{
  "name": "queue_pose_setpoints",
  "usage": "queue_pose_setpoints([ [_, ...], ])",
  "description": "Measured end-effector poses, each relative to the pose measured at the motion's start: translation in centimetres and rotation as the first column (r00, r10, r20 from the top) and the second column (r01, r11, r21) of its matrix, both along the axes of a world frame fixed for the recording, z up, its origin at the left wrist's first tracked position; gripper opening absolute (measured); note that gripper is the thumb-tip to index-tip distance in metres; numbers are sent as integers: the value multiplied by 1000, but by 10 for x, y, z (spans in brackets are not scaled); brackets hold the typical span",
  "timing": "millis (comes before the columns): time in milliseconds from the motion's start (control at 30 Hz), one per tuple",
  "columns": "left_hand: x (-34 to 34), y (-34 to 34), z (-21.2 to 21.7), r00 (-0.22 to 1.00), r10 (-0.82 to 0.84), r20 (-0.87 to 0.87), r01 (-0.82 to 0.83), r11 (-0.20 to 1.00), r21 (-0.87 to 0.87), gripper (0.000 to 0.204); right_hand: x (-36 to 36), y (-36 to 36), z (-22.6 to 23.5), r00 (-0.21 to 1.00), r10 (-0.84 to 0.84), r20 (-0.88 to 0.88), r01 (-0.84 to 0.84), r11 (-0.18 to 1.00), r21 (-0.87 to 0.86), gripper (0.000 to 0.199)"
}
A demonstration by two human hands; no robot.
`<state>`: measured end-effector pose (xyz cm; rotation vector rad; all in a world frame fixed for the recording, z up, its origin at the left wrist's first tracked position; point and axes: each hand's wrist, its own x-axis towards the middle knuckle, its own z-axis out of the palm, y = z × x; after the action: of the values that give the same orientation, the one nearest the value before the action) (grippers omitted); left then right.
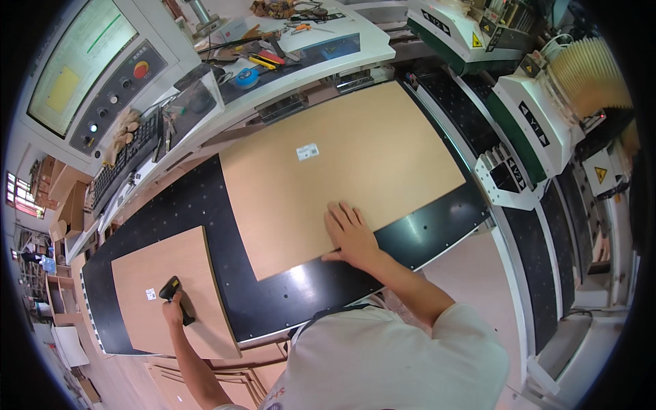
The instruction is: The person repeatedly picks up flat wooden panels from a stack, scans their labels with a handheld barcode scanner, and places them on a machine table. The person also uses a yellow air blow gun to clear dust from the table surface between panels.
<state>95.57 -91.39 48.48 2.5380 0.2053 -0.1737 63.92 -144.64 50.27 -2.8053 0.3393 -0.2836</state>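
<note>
My left hand (173,310) is closed round the grip of a black handheld barcode scanner (170,287). The scanner is over the smaller wood-coloured panel (157,260), close to a white label (151,294) on that board. My right hand (352,236) lies with fingers stretched on the near edge of the larger wood-coloured panel (369,157), the thumb at the edge. Another white label (307,152) is stuck on the larger panel, beyond my right hand. Both panels rest flat on a black table (287,301) dotted with small holes.
A control console with a screen (82,61), red stop button (141,70) and keyboard (126,164) stands at the left. Tools and a blue tape roll (247,78) lie on the white ledge (321,61). Machine heads (533,130) stand at the right. More panels (205,383) are stacked below the table's near edge.
</note>
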Motion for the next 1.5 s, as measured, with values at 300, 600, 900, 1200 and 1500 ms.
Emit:
queue_pose_setpoints([
  [300,-3,1,6,999,37,-27,-37,999,-9,52,30,-79,7,1000,-6,6,6,999,-39,107],
  [600,-3,12,-5,999,42,-29,-44,996,-80,50,-1,-145,-1,999,-23,26,23,1000,-5,110],
  [900,-6,5,-7,996,8,-87,-17,995,-96,48,-22,-183,5,998,-65,22,65,998,8,110],
  [1200,-38,-35,21,981,45,-187,-46,999,-2,47,-18,-177,3,996,-75,44,74,997,17,107],
  [1500,-254,-2,79,843,213,-494,-260,965,-29,42,-19,-168,2,997,-66,39,68,997,-27,109],
])
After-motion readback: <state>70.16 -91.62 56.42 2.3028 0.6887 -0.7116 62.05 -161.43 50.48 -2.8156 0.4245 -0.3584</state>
